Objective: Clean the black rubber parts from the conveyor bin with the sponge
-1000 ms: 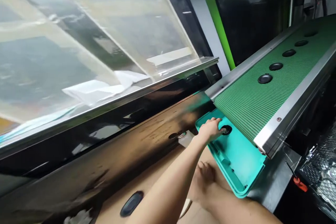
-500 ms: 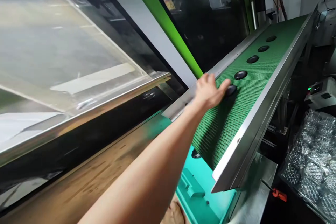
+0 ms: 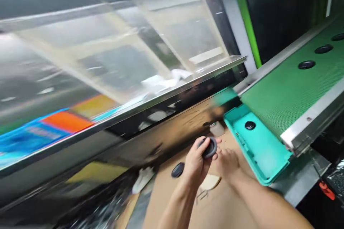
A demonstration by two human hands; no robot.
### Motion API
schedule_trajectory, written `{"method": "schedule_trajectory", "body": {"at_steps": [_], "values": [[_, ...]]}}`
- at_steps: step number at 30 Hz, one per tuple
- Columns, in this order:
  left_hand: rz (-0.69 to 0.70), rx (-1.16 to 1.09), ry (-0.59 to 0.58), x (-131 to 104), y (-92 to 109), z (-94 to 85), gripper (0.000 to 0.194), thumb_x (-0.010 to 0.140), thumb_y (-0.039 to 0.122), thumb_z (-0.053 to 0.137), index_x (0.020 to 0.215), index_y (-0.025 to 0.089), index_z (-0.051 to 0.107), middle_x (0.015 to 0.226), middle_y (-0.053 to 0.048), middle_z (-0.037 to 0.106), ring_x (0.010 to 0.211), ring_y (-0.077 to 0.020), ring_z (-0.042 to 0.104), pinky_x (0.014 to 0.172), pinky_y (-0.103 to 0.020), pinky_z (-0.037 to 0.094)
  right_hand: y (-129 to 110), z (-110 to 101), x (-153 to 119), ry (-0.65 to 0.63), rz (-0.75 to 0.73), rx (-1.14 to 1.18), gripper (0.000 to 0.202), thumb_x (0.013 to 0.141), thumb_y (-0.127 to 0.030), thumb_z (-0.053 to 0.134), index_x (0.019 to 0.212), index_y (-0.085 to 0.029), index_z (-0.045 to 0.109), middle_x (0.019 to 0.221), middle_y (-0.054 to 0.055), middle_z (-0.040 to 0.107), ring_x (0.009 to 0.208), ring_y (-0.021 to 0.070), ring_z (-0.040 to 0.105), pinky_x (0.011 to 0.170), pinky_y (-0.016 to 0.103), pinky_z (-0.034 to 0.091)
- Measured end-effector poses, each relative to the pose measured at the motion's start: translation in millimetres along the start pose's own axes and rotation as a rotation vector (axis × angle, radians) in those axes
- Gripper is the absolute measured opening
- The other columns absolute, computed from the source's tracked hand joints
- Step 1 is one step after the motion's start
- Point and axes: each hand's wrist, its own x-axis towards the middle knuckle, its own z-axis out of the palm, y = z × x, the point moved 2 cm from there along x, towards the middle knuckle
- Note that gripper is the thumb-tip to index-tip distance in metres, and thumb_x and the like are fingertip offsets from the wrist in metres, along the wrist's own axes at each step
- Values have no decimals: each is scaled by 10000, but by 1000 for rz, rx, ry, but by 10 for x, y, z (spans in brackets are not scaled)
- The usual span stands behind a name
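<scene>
Have a round black part [image 3: 211, 147] up in the left hand [image 3: 197, 157], pinched with thumb on the top face and fingers curled round underneath. Looks hollowed in the middle, and tilted a bit, held above a sheet of brown cardboard [image 3: 231, 207]. Have the right hand [image 3: 227, 162] close beside it, slightly lower and to the right, with fingertips near the rim of the part. Can't tell whether actually touching it, or whether spread or pressed together. Too blurry there.

On the cardboard, see a black oval piece [image 3: 177, 170] lying left of the left hand, plus a pale flat piece [image 3: 210, 182] just below the hands in view. Also spot a small whitish block [image 3: 217, 128] further back, near the teal tray [image 3: 264, 150].

Inside that tray, see another round black part [image 3: 250, 125], toward the far end. Right next to it, see the end of a green conveyor belt [image 3: 285, 103] with a metal side rail [image 3: 317, 114]. Count three black discs [image 3: 306, 64] on the belt in a loose line, the last one cut off by the edge of view.

Lower right, notice a red handle [image 3: 327, 190]. Behind everything, see a big clear panel [image 3: 126, 64], pretty smeared, and a green machine frame [image 3: 245, 14] with a dark window [image 3: 282, 10].
</scene>
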Motion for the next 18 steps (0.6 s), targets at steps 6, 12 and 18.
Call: {"method": "schedule_trajectory", "body": {"at_steps": [6, 12, 18], "values": [[-327, -516, 199, -375, -690, -1412, 418, 1009, 328, 259, 965, 101, 607, 757, -121, 632, 509, -122, 517, 342, -161, 325, -6, -91, 68, -43, -18, -505, 333, 1041, -254, 393, 1024, -188, 719, 1061, 118, 701, 1024, 255, 619, 913, 384, 461], [-181, -739, 232, -319, -783, -1847, 393, 940, 257, 352, 1055, 50, 666, 908, -187, 686, 686, -203, 628, 511, -266, 493, -370, 3, -148, -83, -301, -664, 477, 976, -518, 577, 1357, -231, 611, 1367, 154, 597, 1241, 338, 503, 1027, 485, 400], [-130, -794, 283, -246, -860, -1815, 368, 888, 250, 381, 991, 69, 684, 1044, -205, 718, 881, -283, 705, 641, -337, 545, -531, 264, -174, -126, -330, -541, 362, 1024, -165, 378, 1205, -162, 692, 1107, 118, 710, 1047, 236, 605, 944, 344, 450]]}}
